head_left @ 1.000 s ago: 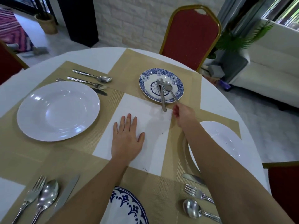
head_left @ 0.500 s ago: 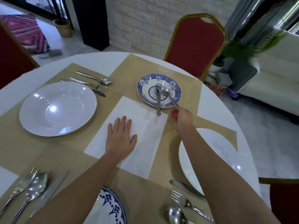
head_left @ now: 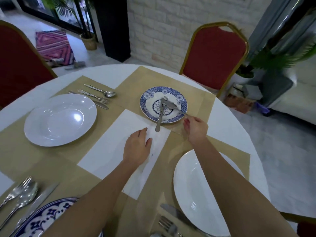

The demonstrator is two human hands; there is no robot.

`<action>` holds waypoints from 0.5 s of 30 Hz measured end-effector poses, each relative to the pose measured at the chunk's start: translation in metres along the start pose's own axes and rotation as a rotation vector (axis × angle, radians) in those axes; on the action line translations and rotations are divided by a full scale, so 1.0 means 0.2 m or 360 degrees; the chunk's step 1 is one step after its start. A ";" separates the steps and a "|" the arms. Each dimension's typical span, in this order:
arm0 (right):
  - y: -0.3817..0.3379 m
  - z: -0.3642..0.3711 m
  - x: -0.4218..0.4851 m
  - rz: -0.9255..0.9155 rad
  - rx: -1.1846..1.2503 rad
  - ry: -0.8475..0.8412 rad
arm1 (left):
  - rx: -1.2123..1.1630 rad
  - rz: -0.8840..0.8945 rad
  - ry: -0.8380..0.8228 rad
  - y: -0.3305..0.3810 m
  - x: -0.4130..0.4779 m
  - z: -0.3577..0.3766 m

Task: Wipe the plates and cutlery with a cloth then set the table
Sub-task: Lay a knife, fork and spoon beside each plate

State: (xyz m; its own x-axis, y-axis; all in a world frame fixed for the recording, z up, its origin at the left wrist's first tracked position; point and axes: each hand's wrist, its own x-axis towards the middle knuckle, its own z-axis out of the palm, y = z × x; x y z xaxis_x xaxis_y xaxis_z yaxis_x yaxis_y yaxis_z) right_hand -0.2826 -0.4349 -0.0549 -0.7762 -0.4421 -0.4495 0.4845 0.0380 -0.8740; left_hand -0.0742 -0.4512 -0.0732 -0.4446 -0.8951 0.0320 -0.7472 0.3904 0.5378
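— What does your right hand (head_left: pixel 196 129) have?

— Your fingers (head_left: pixel 186 124) are curled and pinch the tip of the spoon (head_left: pixel 171 105) handle. The spoon is plain silver metal. Its bowl lies on the blue plate (head_left: pixel 147 103), just off the centre medallion, and its thin handle runs out over the rim to your fingertips.

— And the fork (head_left: pixel 161 113)?

— It is silver too and lies on the same plate, just left of your right fingers. Its tines point away from you. The spoon crosses it near the neck, though which lies on top I cannot tell. The fork's handle passes over the near rim, and its end sits just beyond your left fingertips.

— How does the plate look?

— It is round, with a blue patterned border, a white well and a blue flower medallion in the middle. It lies just past your right fingers.

— Your left hand (head_left: pixel 136 147)?

— It lies palm down on the white sheet (head_left: pixel 109 151), fingers straight and close together, gripping nothing. A white plate (head_left: pixel 59 119) lies well to the left of those fingers.
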 end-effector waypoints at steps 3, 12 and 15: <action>0.00 0.00 0.03 0.0018 0.0002 0.0001 | -0.0185 -0.0055 0.0030 0.03 0.02 0.01; -0.15 -0.02 0.07 0.0071 0.0354 0.0130 | -0.0788 -0.0421 0.0131 0.18 0.11 0.02; -0.28 -0.08 0.15 -0.0061 0.0314 0.0141 | -0.0863 -0.0478 0.0114 0.20 0.15 0.05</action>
State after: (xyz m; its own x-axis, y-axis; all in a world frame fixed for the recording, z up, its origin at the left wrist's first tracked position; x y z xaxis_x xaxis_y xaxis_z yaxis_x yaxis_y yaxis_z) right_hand -0.3398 -0.4364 -0.0224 -0.8240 -0.3587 -0.4386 0.5166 -0.1574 -0.8417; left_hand -0.1218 -0.4613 -0.0587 -0.2058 -0.9685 -0.1404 -0.4691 -0.0283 0.8827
